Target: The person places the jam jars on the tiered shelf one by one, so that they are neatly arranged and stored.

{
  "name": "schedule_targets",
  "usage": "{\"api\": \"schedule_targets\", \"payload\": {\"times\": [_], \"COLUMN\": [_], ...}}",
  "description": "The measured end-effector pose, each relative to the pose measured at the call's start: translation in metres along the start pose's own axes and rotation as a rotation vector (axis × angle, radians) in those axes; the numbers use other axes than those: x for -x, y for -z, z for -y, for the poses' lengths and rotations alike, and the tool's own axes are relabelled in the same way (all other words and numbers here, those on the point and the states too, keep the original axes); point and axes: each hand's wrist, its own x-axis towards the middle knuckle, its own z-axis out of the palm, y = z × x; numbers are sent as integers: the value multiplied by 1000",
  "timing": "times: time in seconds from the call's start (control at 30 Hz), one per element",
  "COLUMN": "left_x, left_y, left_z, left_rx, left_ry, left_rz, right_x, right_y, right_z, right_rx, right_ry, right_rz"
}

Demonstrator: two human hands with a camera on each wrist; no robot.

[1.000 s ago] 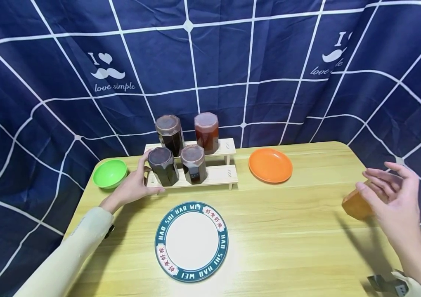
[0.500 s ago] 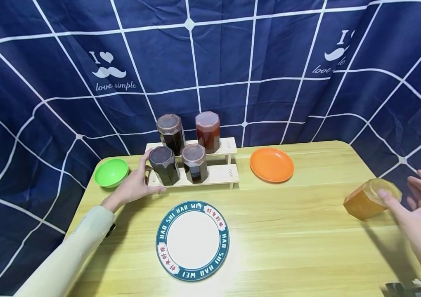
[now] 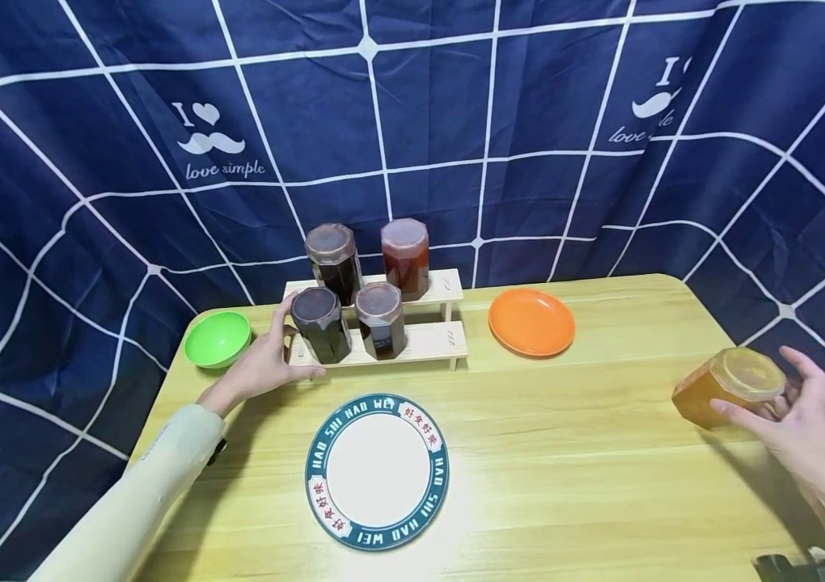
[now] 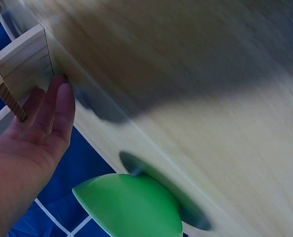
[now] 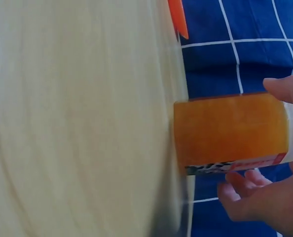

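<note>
My left hand [image 3: 263, 364] holds the left end of a two-tier wooden rack [image 3: 434, 343], thumb along the front edge; the left wrist view shows its fingers [image 4: 65, 106] against the rack's side panel [image 4: 25, 59]. On the lower tier stand a dark jar [image 3: 320, 327], right beside that hand, and another dark jar [image 3: 381, 323]. At the far right, a jar of orange contents [image 3: 721, 392] with a pale lid stands upright on the table. My right hand [image 3: 794, 412] spreads loosely around it, thumb overlapping its near side, index finger raised off the lid.
A dark jar [image 3: 336, 267] and a reddish jar [image 3: 407, 263] stand on the upper tier. A green bowl [image 3: 216, 339] is at the left, an orange plate [image 3: 531, 322] at the back right. A green-rimmed white plate [image 3: 378, 473] lies in front. Blue cloth [image 3: 558, 97] surrounds the table.
My right hand drew back rightward off the orange jar, uncovering its lid, then came in again lower around its side. The left hand stays on the rack.
</note>
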Motion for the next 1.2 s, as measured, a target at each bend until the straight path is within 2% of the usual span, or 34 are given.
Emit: {"api": "schedule_targets", "payload": {"times": [0.13, 0.3, 0.47, 0.7, 0.97, 1.07, 1.2], "left_x": [0, -1, 0, -1, 1, 1, 1], "left_y": [0, 0, 0, 1, 0, 0, 0], "left_z": [1, 1, 1, 1, 2, 1, 0], "left_rx": [-1, 5, 7, 7, 3, 7, 11], "left_ry": [2, -3, -4, -3, -10, -19, -24], "left_rz": [-1, -2, -5, -1, -15, -17, -14], "right_x": [-2, -2, -4, -5, -6, -5, -4], "right_y": [3, 1, 0, -4, -6, -8, -13], "right_z": [-9, -15, -16, -11, -10, -8, -7], "right_rx": [-48, -53, -22, 89, 75, 127, 137], "right_ry": [34, 69, 56, 57, 62, 71, 80], "right_rz": [55, 59, 32, -6, 27, 18, 19]}}
